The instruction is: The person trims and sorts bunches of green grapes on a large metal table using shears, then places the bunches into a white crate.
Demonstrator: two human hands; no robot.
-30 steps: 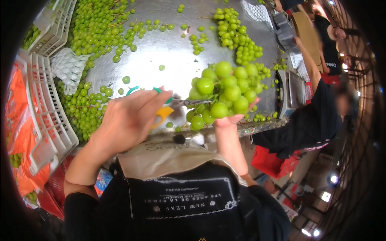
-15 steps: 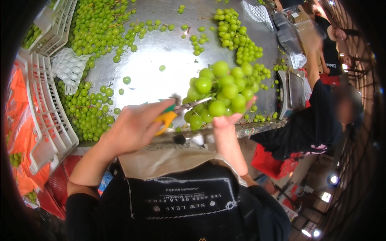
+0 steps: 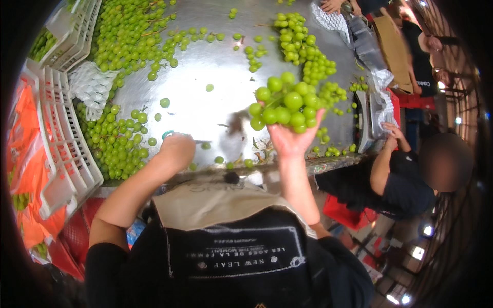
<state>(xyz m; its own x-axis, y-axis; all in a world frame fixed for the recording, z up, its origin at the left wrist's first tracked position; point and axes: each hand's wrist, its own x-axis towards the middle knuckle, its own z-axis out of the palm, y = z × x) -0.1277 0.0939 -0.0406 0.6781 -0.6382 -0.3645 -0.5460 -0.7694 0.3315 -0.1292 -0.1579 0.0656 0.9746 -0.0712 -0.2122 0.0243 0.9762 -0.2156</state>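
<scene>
My right hand (image 3: pixel 290 139), palm up at the table's near edge, holds a bunch of green grapes (image 3: pixel 291 102); its fingers are mostly hidden beneath the fruit. My left hand (image 3: pixel 177 152) is closed low over the steel tabletop (image 3: pixel 190 110), around a pair of scissors (image 3: pixel 167 134). Only a bit of teal handle and a thin, blurred blade show past the fist. Single grapes lie loose around it. Beyond the held bunch, more grape bunches (image 3: pixel 303 43) rest on the metal.
Loose grapes (image 3: pixel 120 38) cover the table's left side, beside white foam netting (image 3: pixel 93 84) and white plastic crates (image 3: pixel 56 138). At the right stand a scale (image 3: pixel 364 120) and clear plastic boxes (image 3: pixel 367 46). Another person (image 3: pixel 398 172) works there near a red crate (image 3: pixel 349 213).
My left hand with the scissors has drawn away from the bunch, left and down. The held grapes have shifted slightly. The co-worker at the right has lowered an arm.
</scene>
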